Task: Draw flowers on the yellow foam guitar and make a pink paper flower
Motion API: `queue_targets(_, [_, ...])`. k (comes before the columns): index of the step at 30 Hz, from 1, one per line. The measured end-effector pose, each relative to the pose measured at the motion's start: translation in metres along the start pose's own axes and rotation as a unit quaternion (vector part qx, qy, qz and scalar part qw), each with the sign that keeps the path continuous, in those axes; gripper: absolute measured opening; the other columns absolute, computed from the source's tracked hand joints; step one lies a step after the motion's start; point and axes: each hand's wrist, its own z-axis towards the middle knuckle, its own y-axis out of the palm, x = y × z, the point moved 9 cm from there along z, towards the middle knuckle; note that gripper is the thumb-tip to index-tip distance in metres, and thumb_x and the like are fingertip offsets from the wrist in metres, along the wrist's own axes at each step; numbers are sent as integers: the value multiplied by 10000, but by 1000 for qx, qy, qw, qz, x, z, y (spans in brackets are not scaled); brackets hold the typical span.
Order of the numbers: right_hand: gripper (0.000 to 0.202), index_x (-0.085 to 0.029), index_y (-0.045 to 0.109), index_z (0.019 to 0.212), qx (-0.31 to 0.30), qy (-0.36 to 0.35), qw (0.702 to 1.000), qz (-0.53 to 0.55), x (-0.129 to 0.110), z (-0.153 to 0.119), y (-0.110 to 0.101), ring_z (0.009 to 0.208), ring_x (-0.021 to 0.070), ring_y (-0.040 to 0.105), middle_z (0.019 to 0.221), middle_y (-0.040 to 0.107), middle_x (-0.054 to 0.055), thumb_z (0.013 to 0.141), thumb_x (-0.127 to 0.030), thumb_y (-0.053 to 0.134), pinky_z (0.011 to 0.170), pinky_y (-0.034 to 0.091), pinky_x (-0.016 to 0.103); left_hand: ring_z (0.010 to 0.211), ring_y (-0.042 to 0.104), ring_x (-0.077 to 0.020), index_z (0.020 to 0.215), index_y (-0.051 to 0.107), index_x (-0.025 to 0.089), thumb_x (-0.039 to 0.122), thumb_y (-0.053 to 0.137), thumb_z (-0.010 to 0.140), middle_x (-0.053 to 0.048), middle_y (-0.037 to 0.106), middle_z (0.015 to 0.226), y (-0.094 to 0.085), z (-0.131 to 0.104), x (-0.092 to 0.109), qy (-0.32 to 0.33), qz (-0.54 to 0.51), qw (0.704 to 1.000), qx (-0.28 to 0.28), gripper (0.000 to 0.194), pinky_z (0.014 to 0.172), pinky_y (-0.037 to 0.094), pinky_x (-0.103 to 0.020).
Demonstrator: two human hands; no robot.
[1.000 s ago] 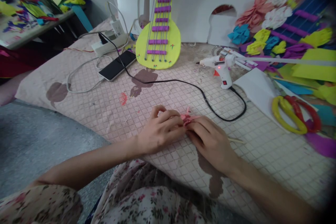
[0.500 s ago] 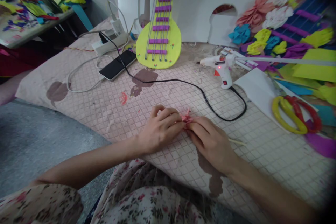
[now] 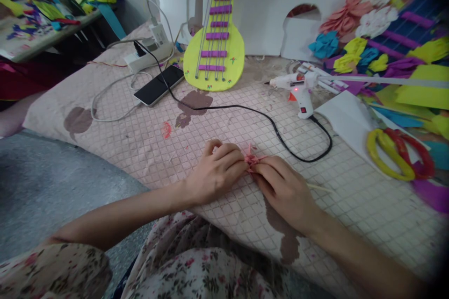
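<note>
A small crumpled pink piece (image 3: 250, 160), perhaps paper, is held between my two hands above the patterned table cover. My left hand (image 3: 218, 171) pinches it from the left, with the index finger curled. From the right, my right hand (image 3: 286, 191) grips its other side with thumb and fingers. A thin pale stick (image 3: 320, 188) shows just right of my right hand. The white glue gun (image 3: 298, 91) stands beyond my hands, its red light lit and its black cord looping over the table cover (image 3: 217, 126).
A yellow paper guitar (image 3: 213, 56) leans at the back, beside a phone (image 3: 159, 85) and a power strip (image 3: 149, 53). Yellow-handled (image 3: 387, 156) and red-handled scissors (image 3: 414, 154) lie right, near coloured paper flowers (image 3: 345, 14). Part of another person's arm (image 3: 14, 114) shows far left.
The whole view has shifted slightly. Both hands keep their hold on the pink piece, which shows a little more between the fingertips.
</note>
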Motion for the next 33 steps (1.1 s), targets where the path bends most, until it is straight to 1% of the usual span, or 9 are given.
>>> queue_targets(3, [124, -127, 593, 977, -9, -5, 1000, -7, -1, 1, 1, 927, 183, 572, 959, 612, 88, 891, -136, 504, 837, 508, 326, 988, 517, -184, 971, 575, 183, 219, 434, 960, -17, 642, 961, -1, 0, -1, -3, -8, 1000, 6, 147, 875, 342, -396])
queue_targets(6, [126, -125, 595, 974, -13, -8, 1000, -10, -2, 1, 2, 921, 183, 573, 951, 616, 89, 893, -137, 499, 836, 508, 326, 992, 509, -177, 957, 575, 190, 205, 403, 969, -14, 637, 972, 0, 0, 0, 4, 6, 1000, -1, 174, 880, 333, -393])
queue_targets(10, [143, -124, 586, 1004, 5, -2, 1000, -7, -1, 0, -1, 940, 182, 572, 961, 614, 87, 878, -121, 519, 854, 498, 324, 1001, 500, -177, 960, 568, 191, 214, 377, 981, -10, 631, 971, 2, 0, 1, 12, 26, 1000, -12, 194, 886, 321, -403])
queue_targets(13, [120, -136, 584, 974, 5, 3, 1000, -4, -1, 0, -1, 929, 178, 569, 952, 608, 82, 874, -113, 520, 837, 495, 317, 997, 498, -174, 966, 565, 193, 235, 375, 985, -6, 626, 959, 3, 0, 1, 11, 31, 999, -15, 196, 884, 325, -398])
queue_targets(17, [120, -143, 579, 963, 18, 2, 1000, 13, -2, 0, -7, 905, 192, 548, 938, 600, 83, 860, -109, 526, 825, 484, 358, 988, 499, -166, 957, 571, 188, 239, 371, 989, -2, 618, 951, 2, 0, 1, 5, 32, 999, -8, 209, 881, 331, -388])
queue_targets(19, [90, -145, 579, 929, 30, 1, 999, 19, -3, 1, -12, 885, 205, 535, 908, 595, 83, 842, -142, 556, 805, 475, 383, 990, 500, -169, 960, 572, 189, 240, 380, 986, -4, 619, 953, 3, 0, 1, 2, 27, 1000, -9, 200, 881, 329, -391])
queue_targets(22, [46, -158, 569, 811, 23, -6, 1000, -8, -6, 2, -12, 834, 212, 520, 823, 592, 67, 821, -197, 591, 764, 453, 397, 980, 501, -172, 949, 574, 195, 229, 409, 973, -6, 628, 952, 3, 0, 1, 0, 17, 1000, -10, 170, 879, 323, -396])
queue_targets(27, [126, -171, 552, 715, 17, -3, 999, -45, -9, 3, -8, 792, 196, 514, 751, 589, 48, 831, -125, 528, 727, 416, 373, 970, 504, -174, 956, 587, 196, 208, 412, 967, -14, 641, 938, 2, 0, 1, -1, 10, 1000, -3, 176, 875, 325, -393])
queue_targets(33, [159, -181, 533, 667, 9, -7, 999, -49, -10, 2, -6, 783, 193, 495, 710, 575, 33, 816, -125, 549, 722, 398, 366, 982, 505, -182, 969, 584, 195, 205, 460, 943, -13, 639, 944, 2, -1, -1, -5, 5, 1000, -5, 127, 873, 327, -392])
